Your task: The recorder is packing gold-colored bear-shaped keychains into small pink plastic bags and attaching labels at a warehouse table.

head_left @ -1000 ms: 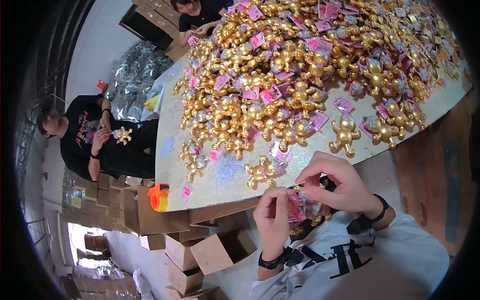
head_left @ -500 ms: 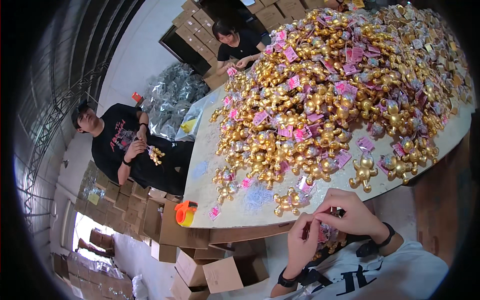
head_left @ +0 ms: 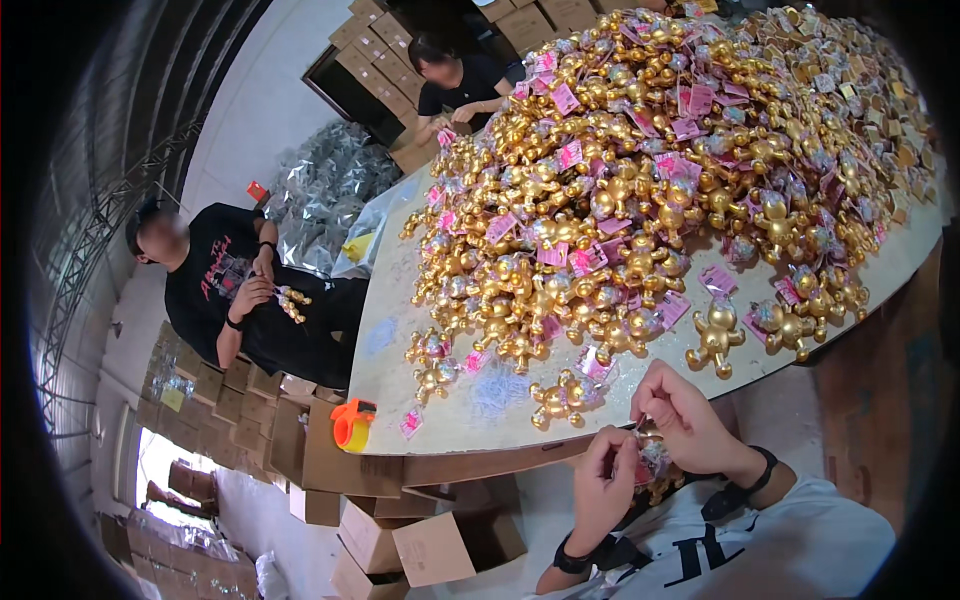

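Observation:
At the near table edge, my left hand is closed in a pinch at the top of a small gold figure with a pink tag. My right hand is also pinching, just above and to the right, close to my left fingertips. A thin strand seems to run between them, too fine to make out. The figure hangs below my fingers, partly hidden by my hands and shirt. On the table nearby lie a loose gold bear figure and another gold bear, both beside pink tags.
A huge heap of tagged gold bears covers the table. An orange tape dispenser stands at its left corner, near a tangle of thin strands. Open cartons sit below. Two co-workers are at the left and far side.
My fingertips have parted slightly, the right hand rising a little from the left. The whole view has shifted somewhat, so the table appears further left.

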{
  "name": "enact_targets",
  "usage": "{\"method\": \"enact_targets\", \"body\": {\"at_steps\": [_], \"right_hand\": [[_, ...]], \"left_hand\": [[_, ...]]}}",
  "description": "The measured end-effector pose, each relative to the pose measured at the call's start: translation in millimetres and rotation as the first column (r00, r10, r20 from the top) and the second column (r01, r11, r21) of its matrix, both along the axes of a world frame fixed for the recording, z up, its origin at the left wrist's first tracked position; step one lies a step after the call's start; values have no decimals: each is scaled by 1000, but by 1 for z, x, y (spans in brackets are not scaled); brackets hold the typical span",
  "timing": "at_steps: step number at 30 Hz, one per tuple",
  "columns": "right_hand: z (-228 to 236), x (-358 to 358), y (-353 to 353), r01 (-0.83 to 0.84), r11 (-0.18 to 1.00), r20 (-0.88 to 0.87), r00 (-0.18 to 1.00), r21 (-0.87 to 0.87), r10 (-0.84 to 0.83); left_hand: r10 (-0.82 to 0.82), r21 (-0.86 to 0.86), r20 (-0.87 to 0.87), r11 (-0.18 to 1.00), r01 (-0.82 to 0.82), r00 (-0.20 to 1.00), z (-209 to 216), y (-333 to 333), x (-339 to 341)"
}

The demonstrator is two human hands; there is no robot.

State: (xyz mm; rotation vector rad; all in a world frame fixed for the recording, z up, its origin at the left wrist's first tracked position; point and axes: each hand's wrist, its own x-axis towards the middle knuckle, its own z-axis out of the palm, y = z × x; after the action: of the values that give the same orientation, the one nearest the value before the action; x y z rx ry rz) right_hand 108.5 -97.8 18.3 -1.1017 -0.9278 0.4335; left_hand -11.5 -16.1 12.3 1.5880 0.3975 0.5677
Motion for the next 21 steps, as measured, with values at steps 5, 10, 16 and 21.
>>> {"method": "enact_targets", "body": {"at_steps": [5,10,16,21], "right_hand": [[9,0,2,-82,976,-347,926,204,151],[30,19,0,9,865,-439,864,502,246],[33,69,-14,167,730,-519,805,663,288],[24,99,-34,290,680,-626,713,673,316]], "left_hand": [[-25,2,-51,1000,26,998,-9,-4,-4],[-1,28,-36,1000,2,999,-16,-5,-9],[91,26,5,995,-91,996,-21,11,-15],[17,55,-40,998,-14,999,-22,10,-22]]}}
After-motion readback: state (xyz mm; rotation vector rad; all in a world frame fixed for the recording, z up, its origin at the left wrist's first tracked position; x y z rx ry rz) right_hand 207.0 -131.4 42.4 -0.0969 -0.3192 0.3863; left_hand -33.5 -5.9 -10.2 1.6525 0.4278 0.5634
